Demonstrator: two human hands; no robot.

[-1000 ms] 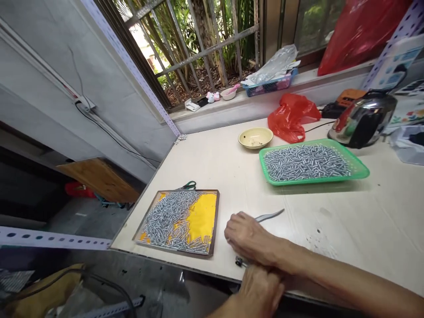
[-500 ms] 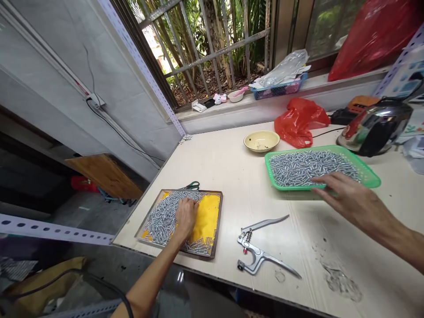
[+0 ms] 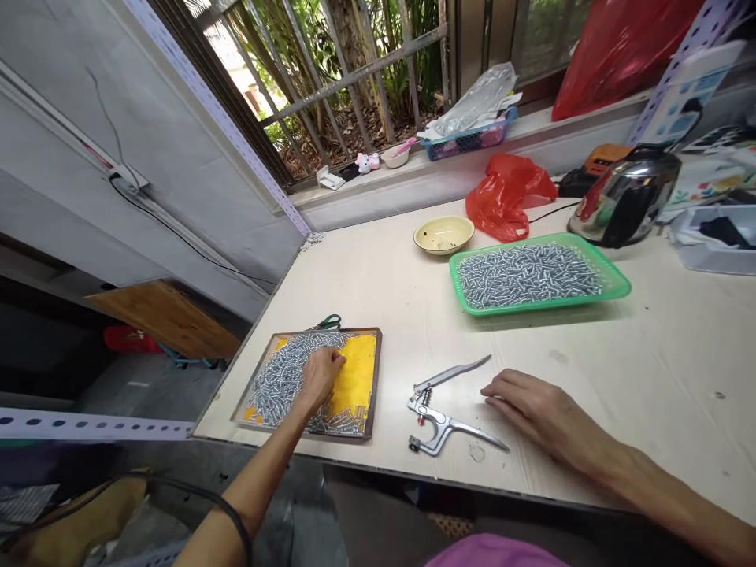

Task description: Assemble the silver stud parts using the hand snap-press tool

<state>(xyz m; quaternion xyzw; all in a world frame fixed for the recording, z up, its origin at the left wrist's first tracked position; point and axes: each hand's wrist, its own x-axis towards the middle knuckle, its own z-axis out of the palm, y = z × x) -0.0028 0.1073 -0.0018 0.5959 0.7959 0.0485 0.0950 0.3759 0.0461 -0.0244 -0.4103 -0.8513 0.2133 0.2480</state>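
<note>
My left hand (image 3: 320, 372) is over a shallow framed tray (image 3: 378, 370) with a yellow bottom. Its fingers are curled together at the edge of a heap of small silvery metal pieces (image 3: 282, 382); anything pinched in them is too small to make out. On the table, my right hand (image 3: 531, 403) lies low with fingers stretched out and nothing visible in them. Just left of its fingertips are metal hand pliers (image 3: 440, 421), spring-loaded with spread handles. A green plastic basket (image 3: 543, 303) farther back holds many similar metal pieces (image 3: 525, 274).
Green-handled scissors (image 3: 329, 322) lie behind the tray. At the back stand a cream bowl (image 3: 444, 236), a crumpled red bag (image 3: 502, 201) and a steel kettle (image 3: 635, 197). A grey bin (image 3: 717, 256) is at the right. The table's front edge (image 3: 378, 470) runs close to me.
My right hand has moved from the front edge of the green basket down and left toward the pliers. My left hand stays over the tray, its fingers slightly shifted. The camera view has shifted.
</note>
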